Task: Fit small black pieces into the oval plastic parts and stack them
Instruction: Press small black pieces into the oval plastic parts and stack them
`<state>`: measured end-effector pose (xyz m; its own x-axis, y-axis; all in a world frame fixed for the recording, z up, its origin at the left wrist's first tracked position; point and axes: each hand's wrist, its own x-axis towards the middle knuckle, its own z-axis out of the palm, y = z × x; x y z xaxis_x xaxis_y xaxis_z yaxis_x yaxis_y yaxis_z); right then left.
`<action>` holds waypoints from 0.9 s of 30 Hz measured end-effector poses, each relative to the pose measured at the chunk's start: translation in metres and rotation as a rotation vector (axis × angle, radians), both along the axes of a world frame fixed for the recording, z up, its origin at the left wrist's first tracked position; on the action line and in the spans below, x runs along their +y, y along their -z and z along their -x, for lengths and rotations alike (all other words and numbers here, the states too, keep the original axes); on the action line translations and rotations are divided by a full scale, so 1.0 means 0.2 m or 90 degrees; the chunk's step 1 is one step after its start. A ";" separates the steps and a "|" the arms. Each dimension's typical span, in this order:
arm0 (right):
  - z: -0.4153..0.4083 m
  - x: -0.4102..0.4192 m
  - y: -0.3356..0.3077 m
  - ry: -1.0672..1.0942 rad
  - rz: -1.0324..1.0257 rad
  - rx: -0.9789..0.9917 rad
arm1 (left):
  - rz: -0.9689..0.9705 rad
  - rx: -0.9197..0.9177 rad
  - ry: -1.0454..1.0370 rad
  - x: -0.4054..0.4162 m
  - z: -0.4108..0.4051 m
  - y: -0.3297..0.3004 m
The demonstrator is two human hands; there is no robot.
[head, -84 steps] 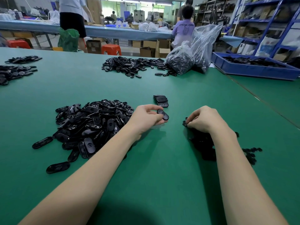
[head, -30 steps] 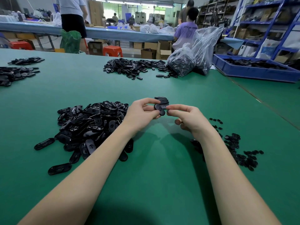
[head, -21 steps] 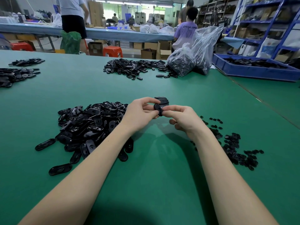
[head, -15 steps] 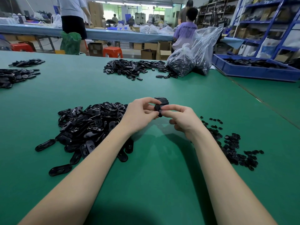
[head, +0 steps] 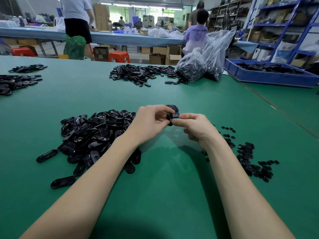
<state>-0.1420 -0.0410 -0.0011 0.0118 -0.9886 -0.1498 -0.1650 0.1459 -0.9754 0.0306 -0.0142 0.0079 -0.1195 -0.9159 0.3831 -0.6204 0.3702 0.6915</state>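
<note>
Both forearms reach forward over the green worktop [head: 164, 195]. The left hand [head: 150, 124] and right hand [head: 195, 129] meet fingertip to fingertip, each with a curled grip pinching one oval part [head: 169, 118].

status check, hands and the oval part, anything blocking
Left hand and right hand both pinch one oval part above the table. Small stack just behind. Nothing in the way.
</note>
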 end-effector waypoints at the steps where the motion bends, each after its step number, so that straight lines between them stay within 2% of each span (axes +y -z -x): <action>1: 0.00 0.00 0.00 0.001 -0.005 -0.011 | 0.007 -0.003 0.000 0.00 0.00 0.00; 7: 0.00 0.00 0.01 0.010 -0.013 -0.058 | 0.013 0.003 -0.017 0.00 0.02 0.00; 17: -0.01 0.02 -0.03 0.015 0.054 0.028 | 0.000 0.058 -0.038 0.00 0.03 -0.02; 23: -0.01 0.03 -0.02 -0.001 0.051 0.022 | -0.102 0.174 -0.009 0.00 0.01 -0.02; 27: 0.01 0.03 0.00 -0.056 0.019 -0.036 | -0.182 0.288 0.023 0.00 -0.01 -0.02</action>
